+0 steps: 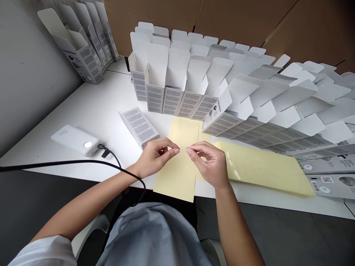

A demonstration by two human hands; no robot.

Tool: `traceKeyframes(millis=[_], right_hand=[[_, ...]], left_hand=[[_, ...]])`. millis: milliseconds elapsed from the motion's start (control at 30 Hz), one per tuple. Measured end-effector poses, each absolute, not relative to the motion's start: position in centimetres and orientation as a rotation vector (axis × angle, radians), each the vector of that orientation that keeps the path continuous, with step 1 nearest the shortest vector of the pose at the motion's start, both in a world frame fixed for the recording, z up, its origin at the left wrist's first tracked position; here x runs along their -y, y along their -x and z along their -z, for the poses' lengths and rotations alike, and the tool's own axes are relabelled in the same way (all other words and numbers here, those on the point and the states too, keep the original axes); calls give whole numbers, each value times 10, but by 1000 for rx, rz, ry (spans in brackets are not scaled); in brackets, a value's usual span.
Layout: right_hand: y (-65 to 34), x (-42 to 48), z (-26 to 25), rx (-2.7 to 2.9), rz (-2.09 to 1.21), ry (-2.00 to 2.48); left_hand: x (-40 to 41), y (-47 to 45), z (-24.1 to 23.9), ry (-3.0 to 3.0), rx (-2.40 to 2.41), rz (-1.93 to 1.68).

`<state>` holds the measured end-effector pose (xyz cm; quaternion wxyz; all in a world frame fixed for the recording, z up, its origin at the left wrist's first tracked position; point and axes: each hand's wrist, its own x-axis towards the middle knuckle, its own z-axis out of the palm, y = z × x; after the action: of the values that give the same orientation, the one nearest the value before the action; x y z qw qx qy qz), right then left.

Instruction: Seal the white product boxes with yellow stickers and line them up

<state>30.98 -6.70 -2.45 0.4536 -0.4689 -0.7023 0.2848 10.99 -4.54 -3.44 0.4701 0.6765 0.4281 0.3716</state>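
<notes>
My left hand (pixel 154 157) is closed in a pinch, thumb against forefinger, above a pale yellow sheet (pixel 177 177). Facing it across a small gap, my right hand (pixel 212 164) pinches the same way. Whatever lies between the fingertips is too small or too clear to make out. The yellow sheet hangs slightly over the table's front edge. Just beyond my left hand, a printed white carton (pixel 139 125) lies on its side, its near end partly hidden. To the right of my right hand is a stack of yellow sheets (pixel 266 168) with shiny clear patches at its left end.
Rows of open-topped white cartons (pixel 177 99) stand behind and to the right, flaps up. More cartons (pixel 83 59) stand at the back left. A white power bank (pixel 76 140) with a black cable (pixel 83 162) lies left; the cable crosses my left forearm. Brown cardboard (pixel 235 22) backs the table.
</notes>
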Motion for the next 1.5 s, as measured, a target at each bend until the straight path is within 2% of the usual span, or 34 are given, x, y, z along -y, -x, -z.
traceKeyframes(millis=[200, 400, 533, 633, 767, 1000, 1333, 1400, 1500], right_hand=[[-314, 68, 22, 1746, -837, 1107], [-311, 67, 25, 1331, -1339, 1147], [-300, 69, 23, 1144, -1773, 1127], [-293, 71, 21, 1105, -1892, 1113], [-287, 70, 20, 1082, -1965, 1066], [-284, 68, 18, 1112, -1998, 1053], [-275, 62, 17, 1293, -1859, 1090], [-274, 60, 17, 1309, -1808, 1089], [-270, 54, 19, 1239, -1709, 1047]], left_hand=[[50, -105, 37, -1932, -980, -1059], [47, -85, 36, -2866, -767, -1515], [47, -69, 31, -3208, -599, -1534], [50, -58, 31, -3178, -539, -1472], [53, -50, 37, -3089, -586, -1318], [50, -54, 33, -3338, -461, -1571], [44, -39, 42, -3368, -628, -1428], [40, -35, 48, -3301, -721, -1495], [32, -33, 61, -3089, -1201, -1449]])
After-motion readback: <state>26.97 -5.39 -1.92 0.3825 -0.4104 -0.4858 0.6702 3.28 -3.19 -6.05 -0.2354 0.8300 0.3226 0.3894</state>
